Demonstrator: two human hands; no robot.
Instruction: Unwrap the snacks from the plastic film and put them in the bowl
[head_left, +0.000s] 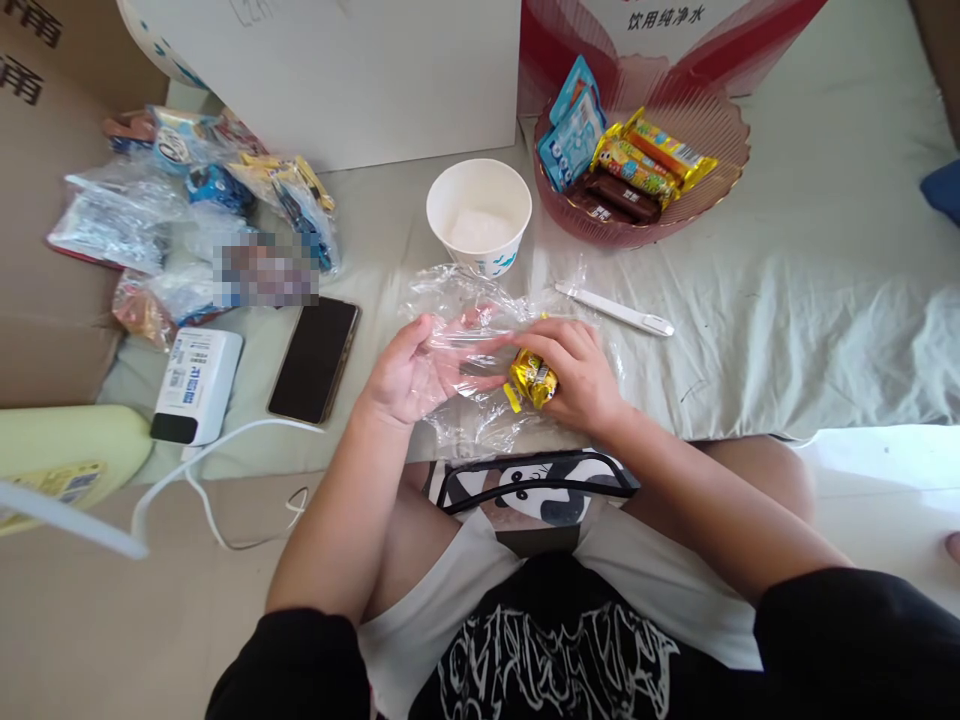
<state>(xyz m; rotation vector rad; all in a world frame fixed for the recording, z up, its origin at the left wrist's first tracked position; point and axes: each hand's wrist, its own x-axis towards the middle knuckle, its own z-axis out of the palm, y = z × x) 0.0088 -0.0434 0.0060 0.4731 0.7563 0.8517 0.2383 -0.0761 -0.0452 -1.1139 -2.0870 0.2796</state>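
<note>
The right hand [581, 375] grips a small yellow candy [532, 378]; the left hand [409, 370] lies opened against a clear plastic bag [465, 300] on the bed [787, 300].

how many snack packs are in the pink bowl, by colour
Blue packs: 2
Yellow packs: 2
Brown bars: 2
Total in the pink bowl: 6, as far as shows

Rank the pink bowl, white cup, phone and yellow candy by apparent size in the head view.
1. Pink bowl
2. White cup and phone: look alike, no ranking
3. Yellow candy, smallest, in the right hand
</note>
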